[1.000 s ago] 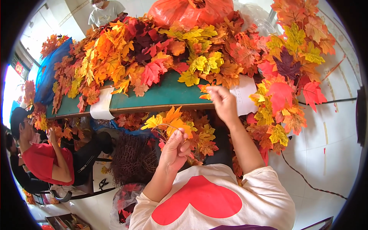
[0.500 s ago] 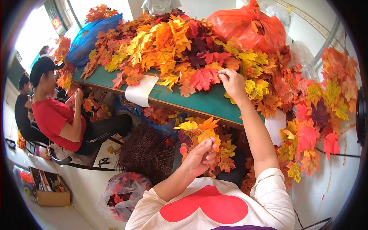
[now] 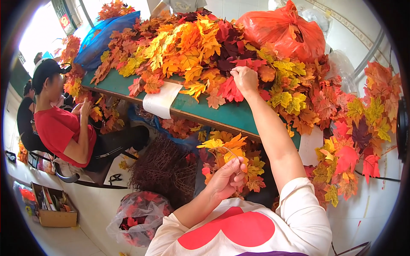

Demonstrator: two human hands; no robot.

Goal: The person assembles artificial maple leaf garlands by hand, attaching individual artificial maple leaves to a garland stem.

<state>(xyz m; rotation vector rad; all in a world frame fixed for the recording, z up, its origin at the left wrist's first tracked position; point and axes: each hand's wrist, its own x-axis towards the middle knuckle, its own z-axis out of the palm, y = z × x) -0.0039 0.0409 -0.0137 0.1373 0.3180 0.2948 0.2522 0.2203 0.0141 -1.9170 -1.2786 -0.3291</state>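
Note:
My left hand (image 3: 227, 177) is closed in a pinch on a thin stem in front of my chest. The stem belongs to an artificial maple leaf garland (image 3: 234, 147) with yellow and orange leaves, which hangs below the table edge. Over the table, my right hand (image 3: 245, 80) is closed, fingertips together at the leaf pile. Just beneath it lies a bright red maple leaf (image 3: 229, 89), and dark maroon leaves (image 3: 230, 53) sit behind. Whatever the right fingertips grip, if anything, is hidden among the leaves.
The green table (image 3: 196, 109) carries a large heap of orange leaves (image 3: 183, 47), a red plastic bag (image 3: 286, 32) and a blue bag (image 3: 102, 42). Brown twigs (image 3: 160, 170) and a clear bag (image 3: 139, 217) stand below. A seated person in red (image 3: 64, 132) works at left.
My right hand has moved left and farther away, from the bright red leaf's edge to the pile above it. My left hand still holds the stem. The view has shifted slightly.

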